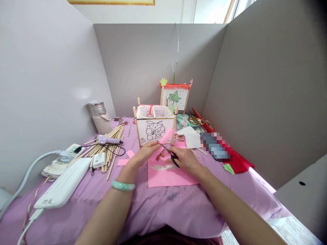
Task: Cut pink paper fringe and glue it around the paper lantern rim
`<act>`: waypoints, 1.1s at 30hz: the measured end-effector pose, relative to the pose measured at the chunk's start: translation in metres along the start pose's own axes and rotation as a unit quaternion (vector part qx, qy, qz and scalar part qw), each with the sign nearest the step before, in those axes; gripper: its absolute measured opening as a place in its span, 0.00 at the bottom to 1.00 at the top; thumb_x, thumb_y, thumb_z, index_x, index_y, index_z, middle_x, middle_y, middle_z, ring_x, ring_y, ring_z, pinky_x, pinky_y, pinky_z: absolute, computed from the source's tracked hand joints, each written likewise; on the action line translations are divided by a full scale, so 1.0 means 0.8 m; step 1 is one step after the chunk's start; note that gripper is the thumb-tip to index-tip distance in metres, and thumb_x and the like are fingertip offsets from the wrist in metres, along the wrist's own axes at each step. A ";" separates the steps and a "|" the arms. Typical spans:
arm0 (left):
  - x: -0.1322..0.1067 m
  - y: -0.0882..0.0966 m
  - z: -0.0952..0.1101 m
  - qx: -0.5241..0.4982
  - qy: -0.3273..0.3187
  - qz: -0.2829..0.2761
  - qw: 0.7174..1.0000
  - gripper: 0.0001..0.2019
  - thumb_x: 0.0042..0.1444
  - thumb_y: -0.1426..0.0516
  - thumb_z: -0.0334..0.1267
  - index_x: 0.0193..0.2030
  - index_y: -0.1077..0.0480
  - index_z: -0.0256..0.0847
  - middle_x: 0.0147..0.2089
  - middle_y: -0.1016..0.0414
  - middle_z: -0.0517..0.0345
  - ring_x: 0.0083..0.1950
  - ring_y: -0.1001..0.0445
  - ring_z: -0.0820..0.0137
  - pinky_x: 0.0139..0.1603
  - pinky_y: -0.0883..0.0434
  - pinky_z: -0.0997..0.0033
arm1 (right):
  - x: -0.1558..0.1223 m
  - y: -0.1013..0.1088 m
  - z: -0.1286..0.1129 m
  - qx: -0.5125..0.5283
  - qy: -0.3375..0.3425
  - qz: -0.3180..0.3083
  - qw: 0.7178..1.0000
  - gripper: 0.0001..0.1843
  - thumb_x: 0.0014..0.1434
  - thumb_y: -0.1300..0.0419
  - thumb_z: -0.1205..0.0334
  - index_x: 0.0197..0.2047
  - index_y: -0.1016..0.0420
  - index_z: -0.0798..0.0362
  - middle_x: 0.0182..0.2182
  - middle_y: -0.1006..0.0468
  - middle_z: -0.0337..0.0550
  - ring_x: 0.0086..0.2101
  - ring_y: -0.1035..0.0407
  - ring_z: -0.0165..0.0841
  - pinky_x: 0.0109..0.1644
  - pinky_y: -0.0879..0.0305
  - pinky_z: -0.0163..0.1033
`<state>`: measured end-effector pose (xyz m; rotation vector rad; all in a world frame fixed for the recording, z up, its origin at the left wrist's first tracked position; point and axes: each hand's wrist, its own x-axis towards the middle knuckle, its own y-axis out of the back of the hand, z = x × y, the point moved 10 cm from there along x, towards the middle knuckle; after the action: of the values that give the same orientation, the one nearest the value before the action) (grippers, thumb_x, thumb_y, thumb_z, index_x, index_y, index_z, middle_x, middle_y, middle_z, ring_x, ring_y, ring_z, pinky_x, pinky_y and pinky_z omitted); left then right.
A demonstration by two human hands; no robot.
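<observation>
My left hand [149, 152] is closed on a strip of pink paper [167, 136] whose upper edge is cut into a fringe. In my right hand [184, 159] are black-handled scissors [174, 160], their blades reaching left to the strip beside my left fingertips. Whether the blades are apart I cannot tell. Both hands hover over a larger pink sheet [166, 180] on the table. Just behind them stands a stick-framed paper lantern [155, 131] with a rabbit-like drawing on its front and a red cord across its open top.
Wooden sticks [109, 146], a lilac glue gun [109, 140], and a white power strip [63, 183] lie at left near a jar [100, 117]. A finished-looking lantern [175, 97] hangs behind. White cloth-like paper [191, 136] and red material [240, 161] lie right. Grey panels enclose the table.
</observation>
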<state>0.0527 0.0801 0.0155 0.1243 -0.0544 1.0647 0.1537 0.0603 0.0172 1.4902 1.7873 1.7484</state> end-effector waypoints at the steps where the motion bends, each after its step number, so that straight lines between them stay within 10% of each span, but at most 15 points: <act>1: 0.000 0.000 0.000 0.000 0.000 0.000 1.000 0.12 0.55 0.46 0.42 0.29 0.32 0.35 0.26 0.27 0.54 0.24 0.33 0.74 0.30 0.34 0.71 | 0.000 0.000 0.000 -0.001 0.000 0.000 1.000 0.15 0.55 0.39 0.50 0.40 0.27 0.50 0.28 0.24 0.37 0.27 0.30 0.29 0.28 0.49 0.31; 33: 0.004 0.013 0.001 -0.010 -0.027 0.041 0.999 0.13 0.55 0.46 0.43 0.30 0.31 0.34 0.27 0.27 0.54 0.24 0.33 0.73 0.31 0.35 0.69 | -0.001 0.004 -0.004 0.029 -0.004 -0.011 1.000 0.19 0.53 0.40 0.46 0.40 0.28 0.51 0.28 0.26 0.37 0.26 0.34 0.28 0.28 0.48 0.31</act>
<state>0.0453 0.0875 0.0177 0.1342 -0.1198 1.1414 0.1533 0.0569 0.0206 1.4910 1.8579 1.6912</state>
